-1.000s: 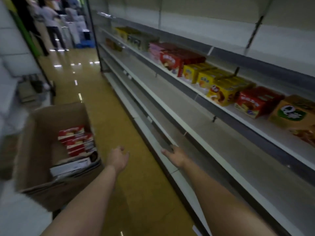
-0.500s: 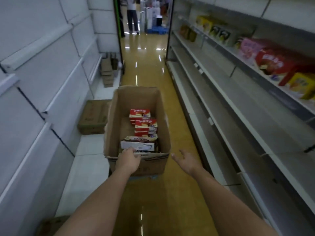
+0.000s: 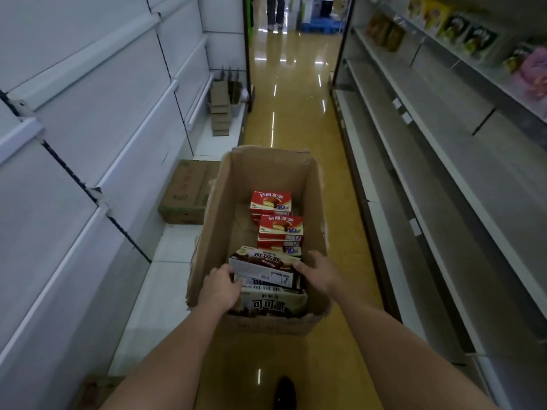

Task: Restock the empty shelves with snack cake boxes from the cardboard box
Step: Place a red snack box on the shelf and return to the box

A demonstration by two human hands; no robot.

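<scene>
An open cardboard box (image 3: 222, 220) stands on the aisle floor in front of me. Inside lie red snack cake boxes (image 3: 279, 227) toward the far end and brown-and-white cocoa cake boxes (image 3: 273, 304) at the near end. Both hands are inside the carton. My left hand (image 3: 220, 288) grips the left end of the top cocoa cake box (image 3: 263, 266), and my right hand (image 3: 318, 272) grips its right end. Grey shelves (image 3: 438, 161) run along the right, bare at the lower levels.
A sealed brown carton (image 3: 186, 192) sits on the left plinth, with flattened cardboard (image 3: 221, 113) further back. White panels line the left side. Stocked snack boxes (image 3: 461, 34) fill the upper right shelf. A person's legs (image 3: 275, 13) stand at the aisle's far end.
My view swung from the right shelves to the carton. Both hands went from hovering open above the floor into the carton and took hold of the top cocoa cake box.
</scene>
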